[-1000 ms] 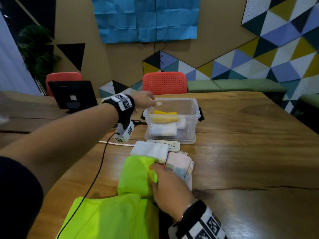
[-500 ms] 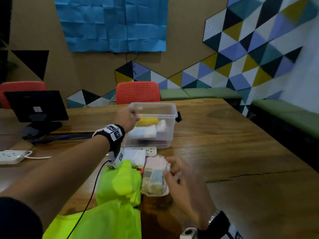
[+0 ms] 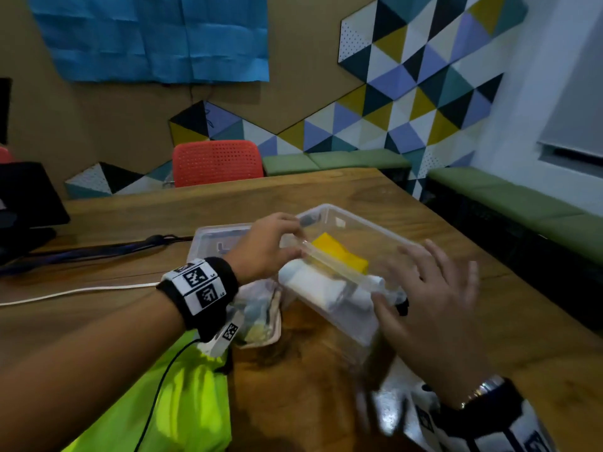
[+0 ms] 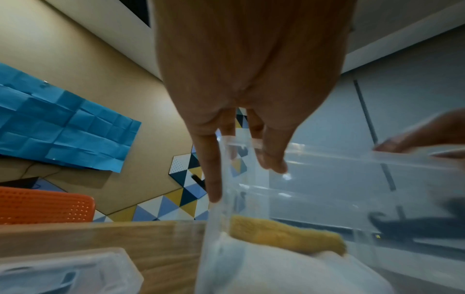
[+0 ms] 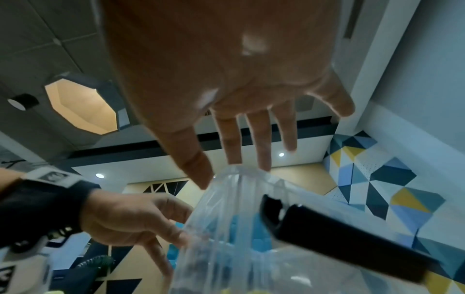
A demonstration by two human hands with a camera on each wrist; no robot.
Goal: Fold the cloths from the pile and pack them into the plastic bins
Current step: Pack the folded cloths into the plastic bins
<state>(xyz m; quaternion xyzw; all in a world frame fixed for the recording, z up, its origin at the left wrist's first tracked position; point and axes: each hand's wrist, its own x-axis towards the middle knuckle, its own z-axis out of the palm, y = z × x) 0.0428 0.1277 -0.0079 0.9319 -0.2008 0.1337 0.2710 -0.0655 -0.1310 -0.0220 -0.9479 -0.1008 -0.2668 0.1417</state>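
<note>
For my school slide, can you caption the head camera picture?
Left hand grips a clear bin of folded cloths; right hand reaches.

- Clear, glossy plastic bin [image 3: 355, 230], see-through, held at the left hand's [image 3: 264, 247] grip.
- Inside it, a yellow cloth [image 3: 339, 254] with a nubby, matt weave and smooth white cloths [image 3: 313, 283].
- Beneath the grip, the table [image 3: 326, 386]: varnished wood, grained, slightly shiny.
</note>
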